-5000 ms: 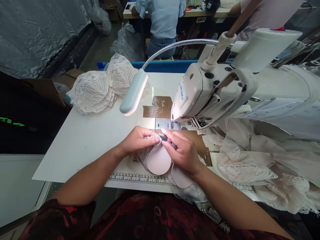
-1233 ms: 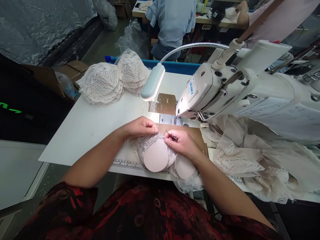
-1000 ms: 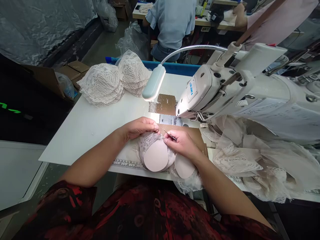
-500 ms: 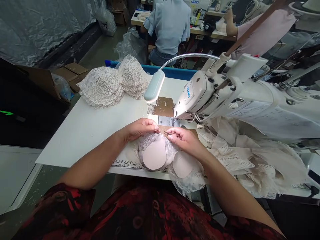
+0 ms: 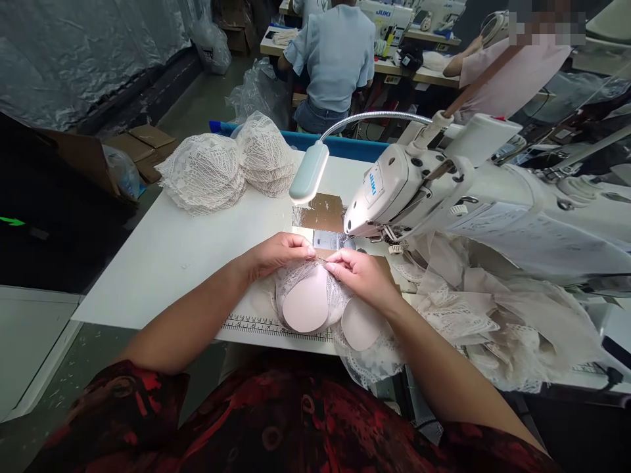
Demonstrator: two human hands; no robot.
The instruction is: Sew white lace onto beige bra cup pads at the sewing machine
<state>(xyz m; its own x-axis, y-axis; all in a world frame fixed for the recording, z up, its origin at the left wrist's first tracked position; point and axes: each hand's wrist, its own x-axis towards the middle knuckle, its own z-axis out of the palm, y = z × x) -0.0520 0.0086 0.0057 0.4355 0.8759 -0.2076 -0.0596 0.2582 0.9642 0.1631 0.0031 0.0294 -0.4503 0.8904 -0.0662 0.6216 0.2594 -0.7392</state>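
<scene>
A lace bra [image 5: 305, 303] with pale smooth cups lies at the table's front edge, its second cup [image 5: 363, 324] to the right and some lace hanging over the edge. At the top edge of the first cup, my left hand [image 5: 282, 255] pinches the lace between thumb and fingers. My right hand [image 5: 359, 272] is closed on a slim, pointed metal tool [image 5: 321, 260], its tip close to my left fingertips. Most of that tool is hidden, so its exact kind is unclear. Just beyond my hands is the sewing machine's needle area [image 5: 346, 238].
Two stacks of lace cups [image 5: 204, 172] stand at the back left of the white table [image 5: 148, 279]. A lamp [image 5: 309, 172] hangs above the middle. The sewing machine [image 5: 419, 177] and heaped lace pieces [image 5: 493, 315] occupy the right. Co-workers [image 5: 338, 59] are beyond.
My right hand has shifted slightly left, bringing the metal tool's tip closer to my left fingers. The bra stays nearly in place. The view has tilted slightly; a co-worker at back right has moved.
</scene>
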